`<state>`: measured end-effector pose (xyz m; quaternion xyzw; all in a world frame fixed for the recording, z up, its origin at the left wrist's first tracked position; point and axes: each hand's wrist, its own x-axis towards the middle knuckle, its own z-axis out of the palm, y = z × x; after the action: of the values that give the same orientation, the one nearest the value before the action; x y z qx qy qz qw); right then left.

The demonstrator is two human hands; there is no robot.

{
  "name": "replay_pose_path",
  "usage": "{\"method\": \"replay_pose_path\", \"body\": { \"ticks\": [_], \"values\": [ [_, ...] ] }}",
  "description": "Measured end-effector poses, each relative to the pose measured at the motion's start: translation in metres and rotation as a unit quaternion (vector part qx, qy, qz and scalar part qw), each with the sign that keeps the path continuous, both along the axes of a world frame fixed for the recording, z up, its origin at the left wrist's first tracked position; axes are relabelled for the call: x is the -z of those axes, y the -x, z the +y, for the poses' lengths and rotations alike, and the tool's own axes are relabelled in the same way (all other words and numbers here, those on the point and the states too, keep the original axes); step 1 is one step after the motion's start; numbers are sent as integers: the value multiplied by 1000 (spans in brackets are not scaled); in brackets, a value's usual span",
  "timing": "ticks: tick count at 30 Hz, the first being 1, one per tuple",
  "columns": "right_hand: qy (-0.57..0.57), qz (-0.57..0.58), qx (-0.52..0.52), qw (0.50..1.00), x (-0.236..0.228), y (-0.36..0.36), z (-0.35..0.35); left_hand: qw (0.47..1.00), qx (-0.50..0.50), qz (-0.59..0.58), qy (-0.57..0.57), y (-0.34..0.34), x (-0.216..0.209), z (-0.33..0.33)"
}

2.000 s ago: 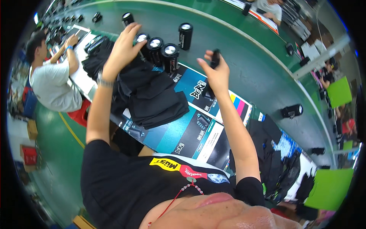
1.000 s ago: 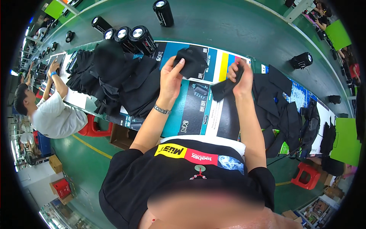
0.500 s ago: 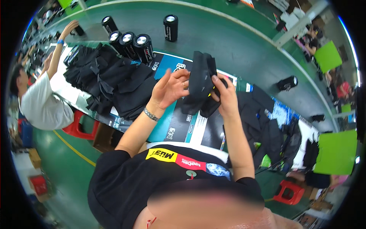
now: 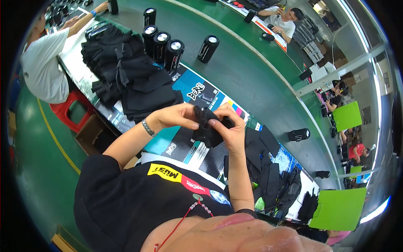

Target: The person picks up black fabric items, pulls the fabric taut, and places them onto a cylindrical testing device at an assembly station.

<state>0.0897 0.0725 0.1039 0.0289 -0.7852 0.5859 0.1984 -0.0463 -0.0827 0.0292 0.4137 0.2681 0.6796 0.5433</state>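
A piece of black fabric [image 4: 210,133], bunched and folded, is up in front of my chest above the table. My left hand [image 4: 179,116] pinches its left side between thumb and fingers. On its other side my right hand [image 4: 231,127] grips it, thumb on the near face and fingers curled behind. What lies inside the folds is hidden. A large heap of black fabric pieces [image 4: 121,71] lies left of my hands, and a second, looser pile of black cloth [image 4: 262,157] spreads to the right.
Several black cylinders with silver tops [image 4: 174,55] stand beyond the heap; another black cylinder [image 4: 299,135] lies on its side at right. Printed sheets [image 4: 168,136] cover the table. A co-worker [image 4: 46,63] reaches out at far left near a red stool [image 4: 58,110] and cardboard box [image 4: 86,136].
My view has turned, shifting the scene. The left hand, formerly spread beside the cloth, now pinches it. The fabric, which hung tall and long, is now lower and gathered between both hands.
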Motion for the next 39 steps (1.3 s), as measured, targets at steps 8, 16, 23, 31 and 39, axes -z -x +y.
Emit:
{"method": "replay_pose_path", "body": {
  "ticks": [8,16,23,31,39],
  "values": [
    [-66,-53,63,994,20,-18,23,681,-317,613,-246,-3,-72,7],
    [-49,-102,28,993,13,-54,28,288,-283,801,-442,-20,-79,21],
    [85,-58,-257,961,-2,-74,63,382,-234,739,-504,-33,-76,33],
    [-9,-183,-143,973,3,-77,61,465,-190,697,-511,-34,-67,37],
    [138,-86,-181,970,11,-58,66,973,111,198,-25,-34,-44,42]
  ]
}}
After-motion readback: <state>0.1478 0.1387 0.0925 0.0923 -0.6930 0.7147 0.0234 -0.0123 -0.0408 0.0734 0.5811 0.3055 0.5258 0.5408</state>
